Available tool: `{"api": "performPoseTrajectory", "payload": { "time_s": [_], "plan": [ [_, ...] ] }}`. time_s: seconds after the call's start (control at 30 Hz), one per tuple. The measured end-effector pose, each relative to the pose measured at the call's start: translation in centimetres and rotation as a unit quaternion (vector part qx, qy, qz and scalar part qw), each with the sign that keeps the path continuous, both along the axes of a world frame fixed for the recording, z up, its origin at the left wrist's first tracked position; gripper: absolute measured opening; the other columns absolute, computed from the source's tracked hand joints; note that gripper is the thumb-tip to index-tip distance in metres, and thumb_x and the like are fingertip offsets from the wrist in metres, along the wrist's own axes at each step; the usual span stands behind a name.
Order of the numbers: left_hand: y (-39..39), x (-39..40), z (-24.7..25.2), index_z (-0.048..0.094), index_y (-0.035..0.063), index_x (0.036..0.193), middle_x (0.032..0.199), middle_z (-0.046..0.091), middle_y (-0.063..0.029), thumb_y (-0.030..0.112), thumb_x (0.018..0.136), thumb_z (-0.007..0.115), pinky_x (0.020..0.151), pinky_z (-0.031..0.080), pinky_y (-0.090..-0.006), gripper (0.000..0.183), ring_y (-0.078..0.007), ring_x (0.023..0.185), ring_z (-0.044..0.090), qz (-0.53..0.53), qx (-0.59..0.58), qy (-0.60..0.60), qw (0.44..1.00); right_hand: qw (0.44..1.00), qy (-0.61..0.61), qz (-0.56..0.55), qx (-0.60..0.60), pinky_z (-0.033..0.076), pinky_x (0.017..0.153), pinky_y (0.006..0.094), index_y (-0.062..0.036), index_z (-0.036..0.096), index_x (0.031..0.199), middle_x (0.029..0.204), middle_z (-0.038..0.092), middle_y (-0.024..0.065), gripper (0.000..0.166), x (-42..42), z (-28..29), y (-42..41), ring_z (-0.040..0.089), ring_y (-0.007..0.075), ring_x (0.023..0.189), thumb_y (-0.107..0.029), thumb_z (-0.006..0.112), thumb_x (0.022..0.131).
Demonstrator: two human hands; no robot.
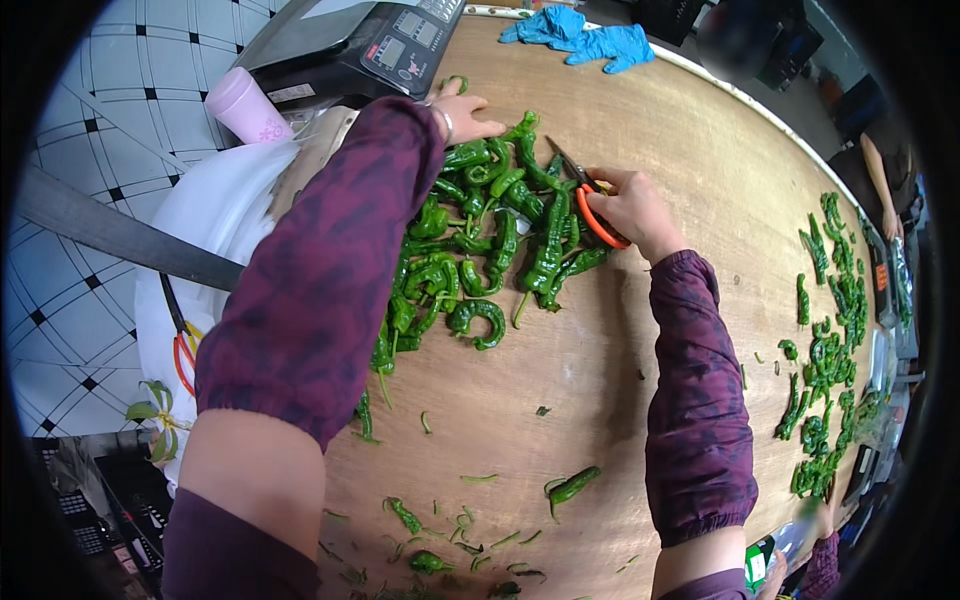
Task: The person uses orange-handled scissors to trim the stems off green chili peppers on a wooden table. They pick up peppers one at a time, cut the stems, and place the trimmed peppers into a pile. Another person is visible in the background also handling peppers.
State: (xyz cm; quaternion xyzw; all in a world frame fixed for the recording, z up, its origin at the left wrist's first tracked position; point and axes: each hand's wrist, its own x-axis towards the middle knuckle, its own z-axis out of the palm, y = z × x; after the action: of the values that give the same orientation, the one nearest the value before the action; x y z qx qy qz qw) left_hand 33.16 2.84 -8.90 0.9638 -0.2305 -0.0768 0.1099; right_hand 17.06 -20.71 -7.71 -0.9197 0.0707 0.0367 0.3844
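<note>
My right hand holds a pair of scissors with orange handles and dark blades, which point up and left over the peppers. In front of it lies a loose pile of glossy green peppers, many curled, on a wooden tabletop. My left hand reaches to the pile's far edge beside the scale, fingers spread. A curled green pepper shows just past its fingertips; whether they touch it is hidden. My left sleeve covers part of the pile.
A digital scale stands at the far left, near a pink cup. Blue gloves lie at the back edge. Trimmed stems litter the near side. More peppers lie at right, by other people's hands. Another pair of scissors rests left on white plastic.
</note>
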Motion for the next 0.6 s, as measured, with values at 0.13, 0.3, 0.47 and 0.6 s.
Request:
{"api": "performPoseTrajectory", "payload": {
  "time_s": [0.13, 0.3, 0.47, 0.6],
  "plan": [
    [2.9, -4.3, -0.2, 0.061, 0.0217, 0.120, 0.126, 0.051, -0.0187, 0.055, 0.083, 0.055, 0.105, 0.030, -0.0418, 0.050, -0.0359, 0.121, 0.042, -0.052, -0.012, -0.028, 0.998, 0.999, -0.008, 0.045, 0.012, 0.053, 0.071, 0.0356, -0.0059, 0.066, 0.110, 0.084, 0.068, 0.0212, 0.037, -3.3, 0.0, 2.1, 0.067, 0.0281, 0.073, -0.018, 0.065, 0.075],
    [4.4, -15.3, 2.4, 0.062, 0.0120, 0.114, 0.122, 0.051, -0.0187, 0.045, 0.077, 0.061, 0.100, 0.037, -0.0426, 0.049, -0.0362, 0.115, 0.045, -0.032, -0.060, 0.038, 0.997, 0.995, -0.062, 0.084, 0.006, 0.052, 0.076, 0.0381, -0.0095, 0.065, 0.111, 0.087, 0.067, 0.0206, 0.038, -12.0, -0.1, 4.5, 0.066, 0.0329, 0.079, -0.018, 0.065, 0.074],
    [6.0, -25.0, 2.7, 0.060, 0.0088, 0.090, 0.097, 0.056, -0.0126, 0.024, 0.067, 0.073, 0.086, 0.043, -0.0376, 0.030, -0.0311, 0.097, 0.054, -0.036, -0.176, 0.067, 0.982, 0.996, 0.010, 0.083, 0.041, 0.051, 0.078, 0.0393, -0.0111, 0.063, 0.114, 0.092, 0.066, 0.0214, 0.041, -22.3, 1.1, 6.5, 0.065, 0.0342, 0.085, -0.021, 0.065, 0.074],
    [7.4, -29.7, 5.0, 0.058, 0.0051, 0.085, 0.091, 0.055, -0.0110, 0.020, 0.068, 0.074, 0.079, 0.045, -0.0359, 0.027, -0.0292, 0.089, 0.055, -0.025, -0.261, 0.036, 0.964, 0.998, 0.020, 0.042, 0.039, 0.051, 0.079, 0.0390, -0.0086, 0.063, 0.112, 0.092, 0.066, 0.0216, 0.037, -28.4, 2.2, 7.6, 0.065, 0.0346, 0.087, -0.020, 0.064, 0.076]
  ]
}}
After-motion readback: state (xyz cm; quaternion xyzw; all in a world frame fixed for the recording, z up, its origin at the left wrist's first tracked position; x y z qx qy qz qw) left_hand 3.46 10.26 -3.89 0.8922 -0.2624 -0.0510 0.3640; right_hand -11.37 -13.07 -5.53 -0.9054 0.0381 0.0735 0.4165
